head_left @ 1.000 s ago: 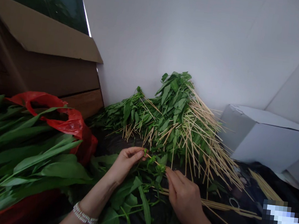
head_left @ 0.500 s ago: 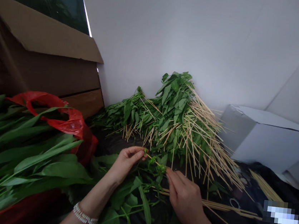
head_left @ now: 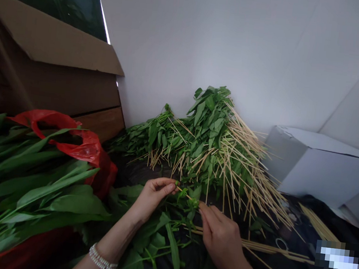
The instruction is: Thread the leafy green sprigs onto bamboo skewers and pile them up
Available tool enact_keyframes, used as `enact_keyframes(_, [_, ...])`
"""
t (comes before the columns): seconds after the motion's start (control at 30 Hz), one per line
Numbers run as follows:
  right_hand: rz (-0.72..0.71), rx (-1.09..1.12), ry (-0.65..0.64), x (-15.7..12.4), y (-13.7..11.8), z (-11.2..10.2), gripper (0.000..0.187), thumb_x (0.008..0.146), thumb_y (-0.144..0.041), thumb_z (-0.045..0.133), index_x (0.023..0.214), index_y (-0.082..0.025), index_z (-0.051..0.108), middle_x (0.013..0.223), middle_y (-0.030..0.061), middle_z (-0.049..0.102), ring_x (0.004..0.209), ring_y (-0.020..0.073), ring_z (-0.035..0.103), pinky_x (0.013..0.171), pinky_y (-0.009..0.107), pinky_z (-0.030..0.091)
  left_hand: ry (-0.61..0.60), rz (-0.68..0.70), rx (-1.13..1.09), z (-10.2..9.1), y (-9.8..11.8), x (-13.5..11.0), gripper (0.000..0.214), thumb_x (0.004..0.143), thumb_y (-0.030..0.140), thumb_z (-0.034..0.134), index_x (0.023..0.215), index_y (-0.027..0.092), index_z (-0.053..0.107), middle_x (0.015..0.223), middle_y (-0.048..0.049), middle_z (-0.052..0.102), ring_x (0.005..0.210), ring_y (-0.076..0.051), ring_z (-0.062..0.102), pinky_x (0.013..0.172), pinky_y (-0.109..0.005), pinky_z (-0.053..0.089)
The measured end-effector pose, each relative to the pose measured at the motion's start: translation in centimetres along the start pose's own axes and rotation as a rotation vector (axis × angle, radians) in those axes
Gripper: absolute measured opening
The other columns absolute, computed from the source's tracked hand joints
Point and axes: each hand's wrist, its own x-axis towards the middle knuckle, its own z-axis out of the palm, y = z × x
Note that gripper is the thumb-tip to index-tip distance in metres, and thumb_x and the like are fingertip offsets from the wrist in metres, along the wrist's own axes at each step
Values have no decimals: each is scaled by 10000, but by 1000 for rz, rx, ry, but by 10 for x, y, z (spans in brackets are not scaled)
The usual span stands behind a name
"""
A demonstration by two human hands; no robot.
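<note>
My left hand (head_left: pixel 152 196) is closed in a pinch on the tip of a thin wooden skewer (head_left: pixel 182 190) with a green leaf on it. My right hand (head_left: pixel 219 236) is closed too, its fingertips pinching the folded leaves (head_left: pixel 191 201) threaded on that same skewer. Both hands hover low over loose green leaves (head_left: pixel 157 240) on a dark surface. Just beyond them rises a big pile of leaf-threaded skewers (head_left: pixel 216 156), sticks fanning out toward the right.
A red plastic bag (head_left: pixel 77 146) full of long green leaves (head_left: pixel 31 186) lies at the left. A brown cardboard box (head_left: pixel 50 72) stands behind it. A white box (head_left: pixel 321 166) sits at the right. Bare skewers (head_left: pixel 267 248) lie near my right hand.
Almost nothing has moved; my left hand has shifted very slightly lower and both hands keep their pinch on the skewer and leaves.
</note>
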Motion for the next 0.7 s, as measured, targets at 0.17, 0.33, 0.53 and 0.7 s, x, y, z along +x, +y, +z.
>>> enact_keyframes(0.17, [13, 2, 2, 0, -1, 0, 299, 963, -146, 388, 1091, -115, 657, 759, 48, 681, 650, 146, 660, 607, 244, 491, -9, 45, 50, 0, 3, -1, 363, 664, 400, 811, 919, 150, 748, 801, -55, 744, 734, -164, 653, 750, -266, 502])
enact_keyframes(0.33, [9, 2, 2, 0, -1, 1, 295, 963, -146, 391, 1086, -107, 656, 763, 52, 681, 654, 153, 663, 611, 249, 493, 3, 16, 49, 0, 4, 0, 340, 623, 427, 827, 775, 136, 740, 707, -50, 722, 685, -170, 643, 732, -280, 500])
enact_keyframes(0.53, [17, 16, 0, -3, -2, 4, 294, 963, -145, 391, 1075, -104, 659, 765, 60, 687, 667, 159, 666, 629, 253, 506, -45, -24, 0, 3, 0, -1, 335, 614, 416, 834, 765, 134, 733, 703, -37, 718, 667, -141, 629, 717, -248, 483])
enact_keyframes(0.7, [22, 27, -18, -3, -1, 5, 298, 964, -144, 383, 1068, -110, 660, 757, 63, 682, 676, 157, 665, 649, 246, 509, -53, -38, -11, 4, -5, -2, 330, 631, 409, 829, 788, 135, 732, 733, -34, 713, 686, -138, 616, 720, -245, 472])
